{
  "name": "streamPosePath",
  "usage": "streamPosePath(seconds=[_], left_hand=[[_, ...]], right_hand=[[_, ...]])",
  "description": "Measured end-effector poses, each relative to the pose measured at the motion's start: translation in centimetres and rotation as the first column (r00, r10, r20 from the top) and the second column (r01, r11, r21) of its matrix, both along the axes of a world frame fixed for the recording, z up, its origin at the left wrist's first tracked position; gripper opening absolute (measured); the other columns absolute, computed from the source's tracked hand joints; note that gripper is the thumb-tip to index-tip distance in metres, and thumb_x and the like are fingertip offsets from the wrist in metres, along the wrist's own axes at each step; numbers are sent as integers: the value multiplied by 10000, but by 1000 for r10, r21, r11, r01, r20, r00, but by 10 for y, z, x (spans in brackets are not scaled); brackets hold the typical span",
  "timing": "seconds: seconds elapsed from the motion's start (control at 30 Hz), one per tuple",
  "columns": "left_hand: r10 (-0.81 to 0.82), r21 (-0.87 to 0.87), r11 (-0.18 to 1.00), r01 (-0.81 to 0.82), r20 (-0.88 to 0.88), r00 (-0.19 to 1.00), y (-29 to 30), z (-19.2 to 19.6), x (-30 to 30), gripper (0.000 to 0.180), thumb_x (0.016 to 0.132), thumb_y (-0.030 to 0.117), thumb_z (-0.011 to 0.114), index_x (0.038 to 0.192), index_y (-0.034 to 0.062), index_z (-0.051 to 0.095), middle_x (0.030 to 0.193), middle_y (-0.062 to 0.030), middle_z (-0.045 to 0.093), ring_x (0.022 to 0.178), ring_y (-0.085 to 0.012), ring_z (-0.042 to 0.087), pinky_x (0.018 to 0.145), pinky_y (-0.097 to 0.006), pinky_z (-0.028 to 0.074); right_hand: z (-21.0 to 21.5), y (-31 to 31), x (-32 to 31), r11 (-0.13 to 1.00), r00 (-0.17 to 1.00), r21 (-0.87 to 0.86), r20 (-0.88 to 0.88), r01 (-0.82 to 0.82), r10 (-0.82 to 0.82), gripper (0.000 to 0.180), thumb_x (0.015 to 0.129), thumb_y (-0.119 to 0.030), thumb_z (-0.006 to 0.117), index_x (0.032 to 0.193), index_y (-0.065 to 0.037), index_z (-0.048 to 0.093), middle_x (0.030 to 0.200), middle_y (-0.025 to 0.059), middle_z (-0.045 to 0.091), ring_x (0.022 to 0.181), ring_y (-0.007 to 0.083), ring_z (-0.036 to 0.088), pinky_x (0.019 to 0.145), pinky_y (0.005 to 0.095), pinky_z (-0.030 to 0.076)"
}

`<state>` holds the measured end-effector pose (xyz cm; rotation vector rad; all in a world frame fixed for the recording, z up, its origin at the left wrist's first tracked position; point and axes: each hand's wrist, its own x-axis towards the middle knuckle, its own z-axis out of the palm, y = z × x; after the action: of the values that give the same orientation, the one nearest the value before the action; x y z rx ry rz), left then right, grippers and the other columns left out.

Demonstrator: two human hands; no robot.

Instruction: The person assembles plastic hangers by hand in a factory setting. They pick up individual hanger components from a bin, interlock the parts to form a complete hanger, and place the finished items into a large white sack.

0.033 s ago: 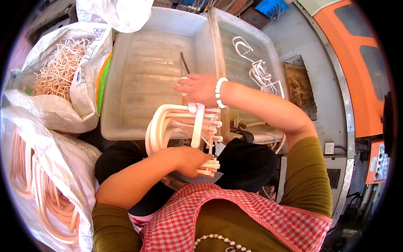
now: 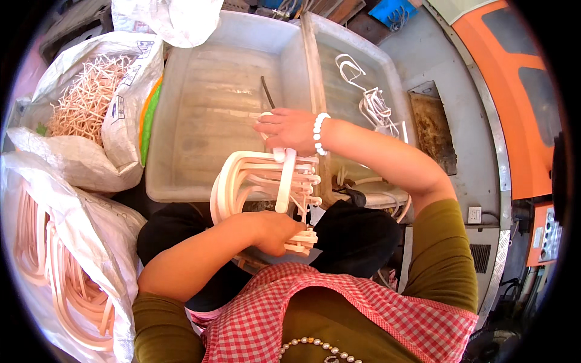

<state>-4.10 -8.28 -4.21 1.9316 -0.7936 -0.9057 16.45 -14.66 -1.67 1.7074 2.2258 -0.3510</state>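
A stack of pale pink curved plastic frames point(image 2: 233, 175), possibly hangers, rests over my lap with its rounded bends to the left and knobbed ends to the right. My left hand point(image 2: 275, 233) is closed around the near side of the stack. Over its far side, my right hand point(image 2: 284, 128) has its fingers curled round a pale plastic piece, mostly hidden by the hand. A flat pale bar point(image 2: 285, 184) runs across the stack between both hands.
Ahead stands a wide translucent tub point(image 2: 175, 127) with a dark rod point(image 2: 267, 91) in it. A second tub point(image 2: 357, 36) on the right holds white plastic pieces point(image 2: 376, 106). At left are a sack of thin pink sprues point(image 2: 91, 97) and a bag of curved pink frames point(image 2: 75, 284). An orange machine point(image 2: 496, 78) stands far right.
My right hand has shifted very slightly to the right and nearer. My left hand keeps its grip on the stack.
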Motion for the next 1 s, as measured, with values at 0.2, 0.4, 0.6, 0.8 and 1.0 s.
streamPosePath(seconds=[0.2, 0.4, 0.6, 0.8, 1.0], left_hand=[[480, -242, 850, -467, -9, 877, 31, 8, 9, 517, 735, 248, 700, 1187, 75, 518, 987, -152, 631, 929, -302, 616, 828, -387, 474], [619, -533, 47, -845, -648, 443, 73, 25, 26, 318, 786, -4, 622, 1092, 0, 539, 851, -75, 631, 777, -155, 630, 720, -297, 509], [999, -465, -32, -885, -26, -23, 79, 17, 56, 376, 763, 99, 654, 1100, -5, 524, 925, -135, 651, 828, -255, 641, 741, -348, 491], [956, -311, -149, -939, 199, -217, 107, 4, 61, 408, 771, 182, 667, 1110, 17, 511, 950, -178, 662, 882, -342, 642, 771, -425, 491], [986, -548, -147, -823, -149, -77, 102, -6, 65, 440, 764, 143, 707, 1135, -2, 520, 936, -115, 650, 852, -231, 638, 735, -342, 491]], right_hand=[[34, -39, 70, 838, 871, 240, -83, 490, -485, 186, 714, -143, 649, 885, -125, 578, 849, 112, 601, 898, 342, 576, 764, 437, 470], [48, -117, 116, 71, 335, 535, -415, 842, -846, 189, 838, -212, 599, 932, -49, 615, 734, 104, 647, 667, 226, 641, 618, 353, 502], [-29, -117, 17, -202, -383, -362, -546, 910, -745, 258, 818, -237, 675, 915, -4, 625, 656, 28, 604, 572, 150, 581, 538, 304, 468], [-41, -139, -34, -248, -733, -768, -381, 590, -564, 176, 868, -168, 646, 793, -40, 550, 573, 8, 503, 477, 137, 487, 459, 284, 402], [7, -180, -30, -148, -737, -725, -637, 672, -225, 153, 868, -112, 633, 844, -50, 496, 547, 14, 462, 420, 156, 438, 447, 324, 439]])
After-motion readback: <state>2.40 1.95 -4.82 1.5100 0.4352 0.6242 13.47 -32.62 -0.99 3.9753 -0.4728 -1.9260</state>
